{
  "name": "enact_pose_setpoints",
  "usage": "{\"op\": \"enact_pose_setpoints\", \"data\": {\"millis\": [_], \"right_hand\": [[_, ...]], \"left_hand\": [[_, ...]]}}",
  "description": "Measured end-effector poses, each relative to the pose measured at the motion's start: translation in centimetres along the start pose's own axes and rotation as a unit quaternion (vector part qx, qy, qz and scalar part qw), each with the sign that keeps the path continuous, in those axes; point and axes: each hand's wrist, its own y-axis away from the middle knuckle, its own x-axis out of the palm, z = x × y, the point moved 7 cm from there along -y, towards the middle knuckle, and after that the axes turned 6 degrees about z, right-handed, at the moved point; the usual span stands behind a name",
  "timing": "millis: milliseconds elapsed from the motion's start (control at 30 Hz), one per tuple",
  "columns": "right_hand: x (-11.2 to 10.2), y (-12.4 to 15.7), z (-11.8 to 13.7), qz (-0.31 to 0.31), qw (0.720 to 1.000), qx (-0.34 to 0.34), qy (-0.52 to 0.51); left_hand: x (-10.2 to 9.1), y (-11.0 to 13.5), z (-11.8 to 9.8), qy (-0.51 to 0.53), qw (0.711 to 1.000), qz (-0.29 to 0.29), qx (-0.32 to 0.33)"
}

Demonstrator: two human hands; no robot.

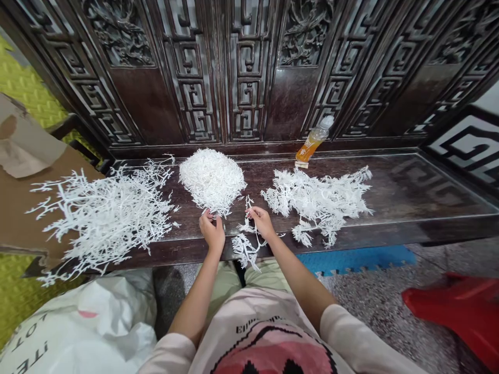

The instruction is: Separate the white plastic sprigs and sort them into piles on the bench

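Observation:
My right hand (262,222) pinches the stem of a white plastic branch (245,250); its leafy sprays hang over the bench's front edge, and a bare twig end rises above my fingers. My left hand (212,232) is at the front edge of a rounded heap of small white sprigs (211,179), fingers curled, thumb apart from them; I make out nothing between them. To the right lies a pile of leafy white branches (322,197). On the left spreads a tangled pile of mostly bare white branches (113,213), reaching past the bench's end.
Everything lies on a dark wooden bench (393,200) with a carved back (245,78). A bottle of orange drink (314,139) stands tilted behind the leafy pile. Cardboard (35,208) is at the left, a white sack (86,322) below it. A red object (460,311) sits at right.

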Motion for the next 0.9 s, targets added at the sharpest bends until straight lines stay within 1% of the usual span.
{"op": "enact_pose_setpoints", "data": {"millis": [67, 100, 167, 200, 267, 300, 367, 467, 667, 800, 900], "right_hand": [[0.0, 0.1, 0.3, -0.006, 1.000, -0.002, 0.001], [0.0, 0.1, 0.4, -0.005, 1.000, -0.001, 0.003], [0.2, 0.1, 0.5, 0.006, 1.000, 0.002, 0.004], [0.3, 0.2, 0.5, 0.013, 1.000, 0.003, 0.002], [0.6, 0.2, 0.6, 0.027, 1.000, 0.005, -0.004], [0.8, 0.3, 0.6, 0.032, 0.999, 0.005, -0.006], [1.1, 0.3, 0.6, 0.042, 0.999, 0.004, -0.006], [1.4, 0.4, 0.6, 0.053, 0.999, 0.000, 0.010], [1.7, 0.7, 1.1, 0.064, 0.993, -0.012, 0.101], [2.0, 0.8, 1.3, 0.077, 0.989, -0.023, 0.123], [2.1, 0.9, 1.3, 0.078, 0.989, -0.025, 0.125]], "left_hand": [[-0.3, 0.2, -0.3, -0.005, 1.000, -0.002, 0.003], [-0.3, 0.2, -0.6, -0.003, 1.000, 0.013, 0.009], [0.4, 0.4, -1.6, -0.003, 0.995, 0.085, 0.046], [0.9, 0.7, -2.4, -0.009, 0.988, 0.132, 0.076], [1.9, 1.3, -3.8, -0.028, 0.965, 0.221, 0.138], [2.3, 1.6, -4.3, -0.038, 0.953, 0.253, 0.160], [2.8, 1.9, -4.8, -0.050, 0.940, 0.289, 0.177], [2.9, 1.9, -4.8, -0.049, 0.938, 0.297, 0.173], [2.9, 1.8, -4.6, -0.048, 0.937, 0.303, 0.167], [3.2, 1.6, -4.3, -0.044, 0.938, 0.311, 0.149], [3.3, 1.5, -4.0, -0.035, 0.942, 0.303, 0.139]]}}
